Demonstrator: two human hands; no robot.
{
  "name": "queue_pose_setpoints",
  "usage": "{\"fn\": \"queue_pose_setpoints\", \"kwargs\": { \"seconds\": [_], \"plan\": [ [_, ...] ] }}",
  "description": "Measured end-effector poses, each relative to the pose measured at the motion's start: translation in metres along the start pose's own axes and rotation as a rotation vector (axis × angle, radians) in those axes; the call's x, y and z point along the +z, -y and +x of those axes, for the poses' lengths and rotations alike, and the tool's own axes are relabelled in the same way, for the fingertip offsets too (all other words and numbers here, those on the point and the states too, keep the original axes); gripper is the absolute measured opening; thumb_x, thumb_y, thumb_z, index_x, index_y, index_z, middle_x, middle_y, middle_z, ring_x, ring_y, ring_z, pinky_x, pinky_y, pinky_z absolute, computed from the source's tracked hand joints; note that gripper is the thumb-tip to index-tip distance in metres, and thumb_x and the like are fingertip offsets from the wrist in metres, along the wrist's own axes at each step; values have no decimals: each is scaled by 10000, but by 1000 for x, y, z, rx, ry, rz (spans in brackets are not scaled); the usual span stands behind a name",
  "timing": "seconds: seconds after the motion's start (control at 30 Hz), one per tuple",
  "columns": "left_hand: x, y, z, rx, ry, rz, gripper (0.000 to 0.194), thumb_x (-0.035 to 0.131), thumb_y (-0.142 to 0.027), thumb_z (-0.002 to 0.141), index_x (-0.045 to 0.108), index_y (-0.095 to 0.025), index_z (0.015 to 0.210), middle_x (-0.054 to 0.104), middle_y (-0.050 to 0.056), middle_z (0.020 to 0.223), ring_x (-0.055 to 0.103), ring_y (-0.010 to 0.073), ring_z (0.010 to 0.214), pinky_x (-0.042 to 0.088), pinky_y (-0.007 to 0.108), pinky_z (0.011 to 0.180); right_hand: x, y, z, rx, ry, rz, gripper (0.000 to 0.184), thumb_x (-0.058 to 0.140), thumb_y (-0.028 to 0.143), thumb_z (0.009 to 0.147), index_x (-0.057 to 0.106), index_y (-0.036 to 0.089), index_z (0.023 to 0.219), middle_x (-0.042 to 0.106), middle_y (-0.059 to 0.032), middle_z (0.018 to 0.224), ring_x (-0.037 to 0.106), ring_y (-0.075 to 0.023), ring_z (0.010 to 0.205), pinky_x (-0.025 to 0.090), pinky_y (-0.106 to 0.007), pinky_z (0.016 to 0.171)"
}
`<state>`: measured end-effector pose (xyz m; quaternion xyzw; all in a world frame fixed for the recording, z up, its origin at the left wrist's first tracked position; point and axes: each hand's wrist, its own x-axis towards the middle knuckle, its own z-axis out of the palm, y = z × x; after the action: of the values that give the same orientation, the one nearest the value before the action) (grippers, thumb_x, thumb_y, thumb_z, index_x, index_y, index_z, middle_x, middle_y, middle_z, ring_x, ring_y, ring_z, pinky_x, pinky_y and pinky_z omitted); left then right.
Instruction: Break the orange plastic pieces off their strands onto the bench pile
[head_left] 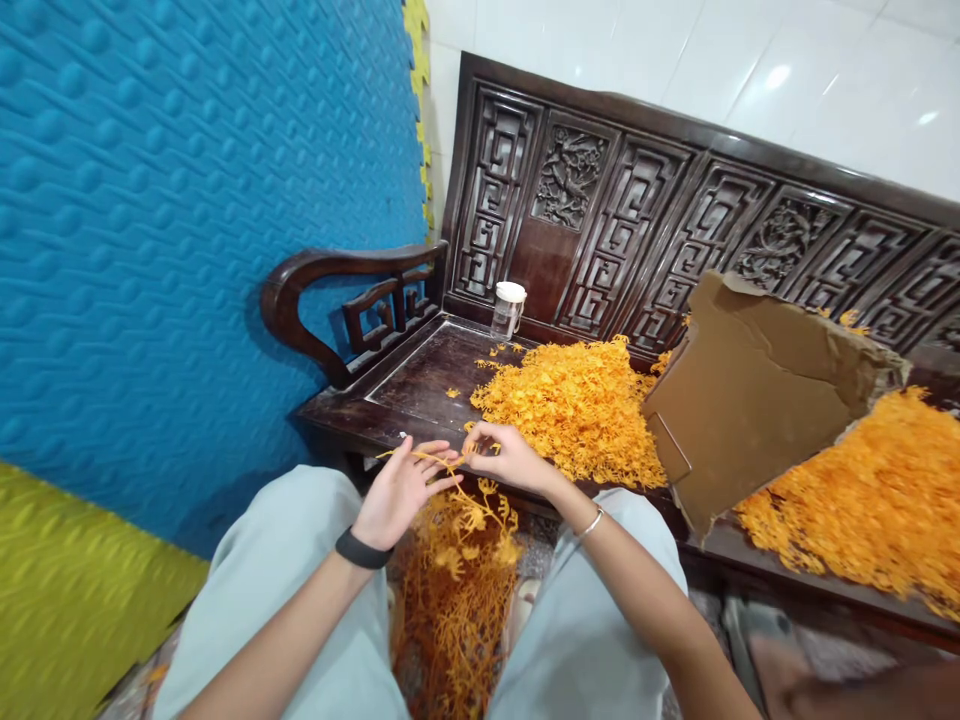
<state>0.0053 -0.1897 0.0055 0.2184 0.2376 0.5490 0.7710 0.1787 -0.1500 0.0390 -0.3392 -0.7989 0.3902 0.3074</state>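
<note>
My left hand, palm up with a black wristband, has a thin orange plastic stem lying between its thumb and loosely extended fingers. Orange flower-like pieces hang from the branching stem, below the fingers. My right hand, wearing a bracelet, pinches at the stem's upper part, close to the left fingertips. A small orange piece shows at that pinch. Just beyond my right hand, a pile of loose orange pieces rests on the bench. Between my knees lies a heap of orange branched stems.
A carved dark wooden bench spans the front. On it stand a clear bottle with a white lid and a tilted cardboard piece, with another orange pile to the right. A blue foam mat rises at left.
</note>
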Motion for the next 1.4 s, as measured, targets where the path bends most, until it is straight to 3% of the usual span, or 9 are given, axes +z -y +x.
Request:
{"fn": "queue_pose_setpoints", "kwargs": {
  "seconds": [0.13, 0.3, 0.6, 0.87, 1.0, 1.1, 1.2, 1.4],
  "plan": [
    [0, 3, 1, -25, 18, 15, 407, 301, -283, 903, 646, -87, 816, 668, 129, 806, 613, 217, 810, 512, 396, 741, -3, 2, 0, -43, -12, 10, 63, 564, 116, 674, 542, 149, 723, 571, 2, 775, 519, -114, 749, 403, -234, 710],
    [2, 4, 1, -52, 58, 45, 338, 398, -304, 867, 643, -88, 779, 659, 106, 756, 617, 199, 695, 519, 336, 665, -3, 4, -1, -9, 28, 70, 50, 564, 134, 684, 539, 148, 725, 553, 19, 710, 503, -99, 675, 402, -232, 682],
    [3, 6, 1, -41, 136, 46, 267, 472, -305, 824, 645, -104, 792, 628, 69, 783, 578, 177, 662, 510, 295, 550, -3, 2, -2, 30, 25, 160, 69, 556, 176, 714, 499, 153, 745, 503, 36, 670, 470, -82, 597, 386, -223, 617],
    [5, 7, -3, -32, 89, 329, 290, 602, -197, 743, 597, -167, 1031, 620, 79, 1016, 576, 153, 739, 490, 256, 605, -9, 2, -1, -57, -60, 141, 104, 552, 256, 774, 517, 162, 802, 535, 6, 763, 508, -102, 704, 400, -232, 668],
    [5, 10, -4, -52, 163, 448, 226, 629, -224, 733, 625, -148, 946, 646, 57, 860, 564, 125, 649, 441, 221, 568, -10, 4, -2, -86, -62, 109, 98, 554, 248, 776, 527, 160, 809, 552, -3, 789, 519, -110, 740, 407, -242, 699],
    [5, 11, -4, -56, 216, 478, 187, 624, -237, 741, 609, -157, 909, 655, 43, 792, 586, 142, 674, 443, 253, 657, -9, 5, -1, -78, -64, 90, 92, 556, 241, 772, 534, 161, 812, 565, -5, 797, 527, -113, 747, 412, -245, 701],
    [7, 10, -6, -71, 245, 523, 226, 627, -229, 738, 578, -166, 950, 678, 59, 839, 607, 182, 810, 428, 292, 782, -9, 4, -1, -72, -135, 87, 88, 574, 231, 755, 548, 159, 798, 577, -6, 789, 535, -115, 740, 417, -246, 699],
    [10, 8, -8, -145, 210, 586, 277, 642, -265, 723, 568, -178, 975, 658, 92, 1022, 569, 240, 1009, 407, 354, 878, -14, 6, 0, -84, -460, 108, 80, 578, 234, 743, 562, 165, 780, 588, -7, 763, 542, -116, 717, 420, -241, 692]
  ]
}}
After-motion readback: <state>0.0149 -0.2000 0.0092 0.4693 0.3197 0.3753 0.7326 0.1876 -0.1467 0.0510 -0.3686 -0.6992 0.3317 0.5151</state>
